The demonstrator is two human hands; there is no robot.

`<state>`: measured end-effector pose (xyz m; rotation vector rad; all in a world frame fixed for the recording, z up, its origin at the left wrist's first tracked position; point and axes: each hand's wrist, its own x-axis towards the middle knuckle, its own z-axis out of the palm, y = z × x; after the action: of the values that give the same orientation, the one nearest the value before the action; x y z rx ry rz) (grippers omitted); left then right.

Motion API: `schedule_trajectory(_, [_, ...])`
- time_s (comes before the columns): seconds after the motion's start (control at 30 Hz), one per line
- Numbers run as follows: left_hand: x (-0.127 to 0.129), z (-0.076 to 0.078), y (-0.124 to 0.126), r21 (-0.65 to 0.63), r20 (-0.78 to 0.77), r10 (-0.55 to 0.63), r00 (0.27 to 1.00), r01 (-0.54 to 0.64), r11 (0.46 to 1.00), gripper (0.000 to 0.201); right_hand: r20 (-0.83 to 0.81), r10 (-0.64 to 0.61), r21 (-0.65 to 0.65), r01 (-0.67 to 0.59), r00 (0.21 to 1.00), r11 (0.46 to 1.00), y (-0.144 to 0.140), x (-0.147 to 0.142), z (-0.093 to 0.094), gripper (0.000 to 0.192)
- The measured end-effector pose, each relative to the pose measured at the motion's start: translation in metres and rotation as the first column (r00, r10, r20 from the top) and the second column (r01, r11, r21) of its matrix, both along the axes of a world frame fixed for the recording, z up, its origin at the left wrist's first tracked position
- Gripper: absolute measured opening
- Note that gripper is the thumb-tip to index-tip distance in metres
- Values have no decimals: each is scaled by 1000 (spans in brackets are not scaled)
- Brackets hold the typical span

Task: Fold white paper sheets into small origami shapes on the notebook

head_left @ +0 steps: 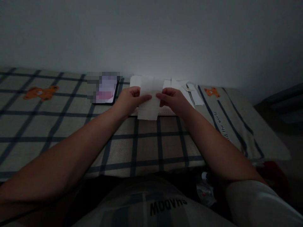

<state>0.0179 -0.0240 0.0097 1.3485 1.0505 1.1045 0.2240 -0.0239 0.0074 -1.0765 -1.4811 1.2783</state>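
Observation:
A strip of white paper [149, 110] is held upright between my two hands, above the far part of the table. My left hand [131, 98] pinches its left edge, thumb laid across the front and fingers curled behind. On the opposite edge, my right hand [174, 100] grips the same strip in a like pinch. Behind and below the strip lie more white sheets [135, 80], partly covered by my hands. To the right of my right hand are loose cut paper pieces [195, 95], with a thin pale item [188, 89] among them that I cannot make out.
A phone-like device [106, 89], its screen blurred, lies left of my left hand. The table carries a checked cloth [146, 145] with bear prints, and a wall [151, 37] rises behind it. Below the front edge sits a clear plastic item [205, 189].

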Motion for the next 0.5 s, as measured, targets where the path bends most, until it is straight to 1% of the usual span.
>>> schedule_trajectory(0.2, [-1,-2,1,-44,-26,-25,999,24,999,24,-44,-102,6,102,994,995,3,-1,-1,31])
schedule_trajectory(0.3, [-1,-1,2,-17,-24,30,999,-30,999,24,-44,-146,22,147,988,989,6,-1,-2,28])
schedule_trajectory(0.4, [0,1,3,19,1,105,994,-105,994,29,-9,-164,132,164,986,978,7,1,-3,34])
schedule_trajectory(0.47, [0,1,3,20,14,140,990,-140,990,30,53,-178,238,160,983,958,5,1,-4,38])
schedule_trajectory(0.5, [1,2,3,15,16,154,988,-155,988,30,99,-189,290,153,977,945,4,1,-4,36])
